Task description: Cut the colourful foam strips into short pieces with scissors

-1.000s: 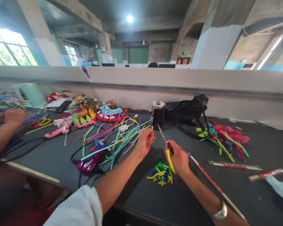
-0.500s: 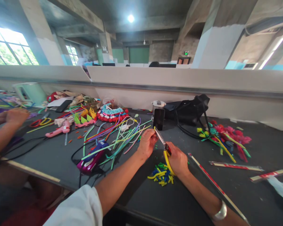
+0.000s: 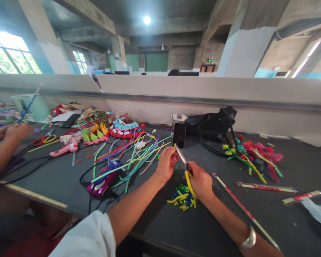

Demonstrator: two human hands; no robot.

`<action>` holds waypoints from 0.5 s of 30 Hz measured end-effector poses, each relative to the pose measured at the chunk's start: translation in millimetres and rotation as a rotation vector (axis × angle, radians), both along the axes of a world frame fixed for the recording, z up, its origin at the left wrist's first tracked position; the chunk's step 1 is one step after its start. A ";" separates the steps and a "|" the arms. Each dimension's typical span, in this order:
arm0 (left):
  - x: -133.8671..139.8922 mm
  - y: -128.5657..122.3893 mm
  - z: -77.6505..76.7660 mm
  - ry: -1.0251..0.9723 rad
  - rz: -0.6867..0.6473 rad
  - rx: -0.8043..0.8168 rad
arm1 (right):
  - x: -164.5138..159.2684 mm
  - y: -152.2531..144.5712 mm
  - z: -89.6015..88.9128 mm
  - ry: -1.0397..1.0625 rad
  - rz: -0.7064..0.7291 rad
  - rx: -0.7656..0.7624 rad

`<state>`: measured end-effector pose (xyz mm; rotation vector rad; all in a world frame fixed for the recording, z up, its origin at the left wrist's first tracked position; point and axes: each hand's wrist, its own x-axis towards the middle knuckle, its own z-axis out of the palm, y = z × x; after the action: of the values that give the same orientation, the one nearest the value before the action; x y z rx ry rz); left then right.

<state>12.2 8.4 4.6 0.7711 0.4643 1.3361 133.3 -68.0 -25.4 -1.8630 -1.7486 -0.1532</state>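
Observation:
My right hand [image 3: 202,181] is closed round the dark red handles of a pair of scissors [image 3: 181,156], whose blades point up and left. A yellow strip [image 3: 190,184] hangs below the handles, against the same hand. Just left of the blades, my left hand [image 3: 166,162] pinches a small yellow piece [image 3: 175,145] at the scissors' tip; most of that piece is hidden by the fingers. On the dark table under both hands lies a pile of short yellow, blue and green cut pieces [image 3: 183,197].
A propped phone [image 3: 179,135] and a black bag [image 3: 216,125] stand behind my hands. Coloured strips [image 3: 139,157], a purple device [image 3: 104,182] and a pink glue gun [image 3: 66,147] lie leftward. Fuzzy flowers [image 3: 256,153] and wrapped sticks [image 3: 267,187] are rightward. A co-worker's hands [image 3: 17,132] work far left.
My hands and the scissors stay almost in place. At the far left, a blue strip now rises above the co-worker's hands. The view has shifted slightly.

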 end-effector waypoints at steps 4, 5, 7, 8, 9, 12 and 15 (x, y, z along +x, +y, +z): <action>1.6 -1.3 -3.0 -0.015 -0.008 0.011 | -0.8 0.1 0.1 0.000 0.007 -0.006; 1.8 -1.4 -3.5 -0.018 -0.009 0.014 | -1.1 0.1 0.1 -0.004 0.007 -0.004; 1.9 -1.3 -4.0 -0.018 -0.007 0.020 | -1.8 -0.1 0.2 -0.008 0.003 0.003; 1.8 -1.0 -4.0 -0.015 -0.002 0.021 | -2.2 -0.3 0.3 -0.007 0.003 0.003; 1.6 -0.7 -4.0 -0.009 0.004 0.018 | -2.5 -0.5 0.4 -0.004 0.006 0.000; 1.1 0.1 -4.2 0.003 0.020 0.008 | -2.7 -0.8 -0.2 0.001 0.018 -0.019; 0.8 1.1 -5.4 -0.006 0.022 0.006 | -1.4 0.2 -2.3 -0.004 0.012 -0.024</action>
<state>13.0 9.6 -0.9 0.7687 0.4660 1.3600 131.9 -67.7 -27.7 -1.8702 -1.7706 -0.1321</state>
